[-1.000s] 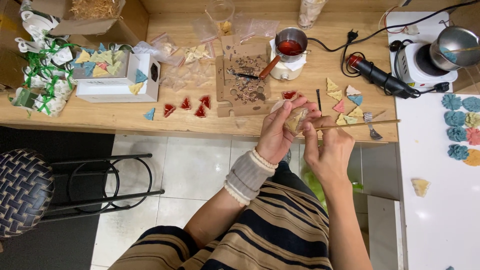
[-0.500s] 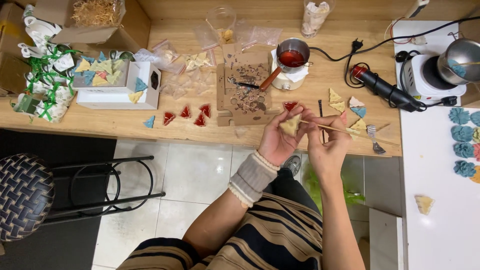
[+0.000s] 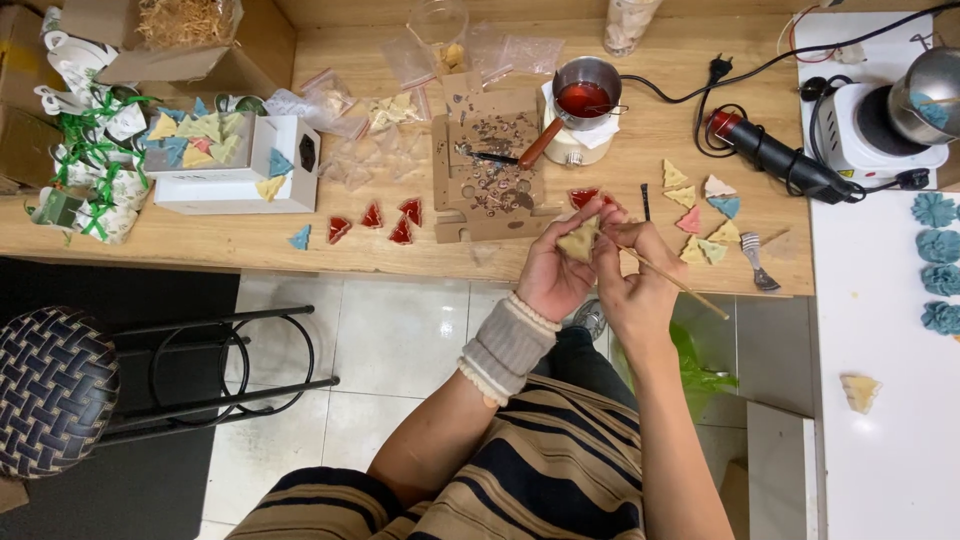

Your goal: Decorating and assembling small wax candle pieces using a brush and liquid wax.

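Two hands work at the near edge of a wooden workbench (image 3: 250, 245). The left hand (image 3: 553, 272), wrist in a ribbed grey cuff, closes its fingertips around a small cream triangular piece (image 3: 579, 242), held in the air just in front of the brown cardboard tray (image 3: 490, 165). The piece's apex points up toward the tray, and its broad base faces the person. The right hand (image 3: 640, 285) touches the piece's right edge and pinches a thin wooden stick (image 3: 672, 280), whose long axis slants from the piece down and to the right, its free end beyond the bench edge. To the tray's right stands a small metal pot of red liquid (image 3: 586, 93); further right lie pastel triangles (image 3: 700, 215) and a black heat tool (image 3: 775, 160). Left of the tray lie red triangles (image 3: 385, 222), then a white box (image 3: 235, 165) of coloured triangles.
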